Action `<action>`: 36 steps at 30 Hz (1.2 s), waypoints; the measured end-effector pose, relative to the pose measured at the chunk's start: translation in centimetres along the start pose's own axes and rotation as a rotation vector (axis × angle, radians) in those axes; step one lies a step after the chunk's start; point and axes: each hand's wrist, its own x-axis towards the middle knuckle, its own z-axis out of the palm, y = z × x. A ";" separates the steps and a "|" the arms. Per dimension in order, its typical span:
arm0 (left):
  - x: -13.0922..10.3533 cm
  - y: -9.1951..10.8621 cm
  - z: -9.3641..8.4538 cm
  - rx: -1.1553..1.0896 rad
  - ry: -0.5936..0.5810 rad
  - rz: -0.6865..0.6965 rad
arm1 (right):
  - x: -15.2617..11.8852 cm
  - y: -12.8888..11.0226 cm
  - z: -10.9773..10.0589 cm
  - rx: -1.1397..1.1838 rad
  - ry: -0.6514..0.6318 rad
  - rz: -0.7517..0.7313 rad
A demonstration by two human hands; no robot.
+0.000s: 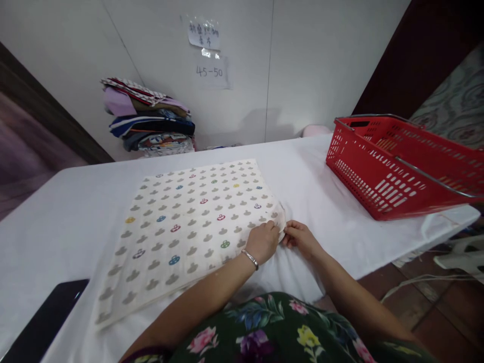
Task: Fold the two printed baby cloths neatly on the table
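Observation:
A cream cloth point(196, 212) printed with grey and coloured mushroom-like shapes lies spread out on the white-covered table. Its near right corner is lifted and bunched between my two hands. My left hand point(262, 243), with a silver bracelet at the wrist, is closed on the cloth near that corner. Just to the right, my right hand point(300, 239) pinches the cloth's edge between thumb and fingers. Part of the corner is hidden behind my fingers.
A red plastic basket point(372, 194) with metal handles stands on the table's right side. Folded fabrics point(151, 118) are stacked at the back left. A dark flat object point(47, 320) lies at the near left. Paper notes point(209, 71) hang on the wall.

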 end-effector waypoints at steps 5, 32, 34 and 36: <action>-0.2 0.0 -0.1 -0.138 0.035 -0.054 | 0.1 0.1 0.1 0.014 0.010 -0.012; 0.7 -0.9 0.4 -0.577 0.026 -0.309 | -0.1 0.4 -0.3 -0.019 -0.065 -0.069; 0.6 -0.8 0.4 -0.539 0.051 -0.301 | 0.0 0.4 -0.1 -0.006 -0.049 -0.060; 0.4 -0.6 0.3 -0.468 0.081 -0.282 | 0.0 0.4 0.0 0.006 -0.032 -0.049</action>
